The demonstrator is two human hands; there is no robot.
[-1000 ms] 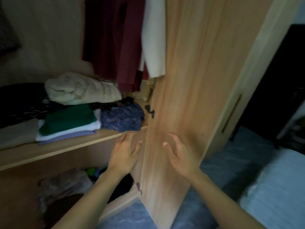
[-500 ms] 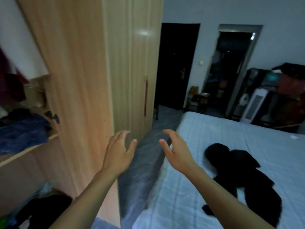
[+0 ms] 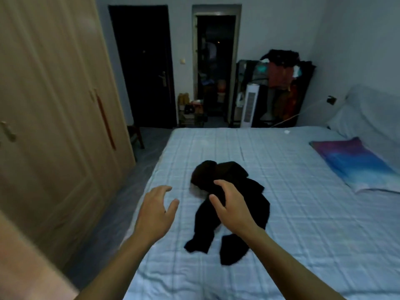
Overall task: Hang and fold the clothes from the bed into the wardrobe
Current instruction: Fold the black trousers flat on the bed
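Black garment (image 3: 232,204) lies crumpled mid-frame on bed (image 3: 303,213), long axis toward camera; right hand (image 3: 230,207) nearer over it, left hand (image 3: 155,211) beside, both spread empty.

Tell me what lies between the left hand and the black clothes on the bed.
Only a bare strip of sheet separates the left hand from the black clothes, in the head view.

Partly hidden: black garment (image 3: 230,174), behind right hand (image 3: 232,210).
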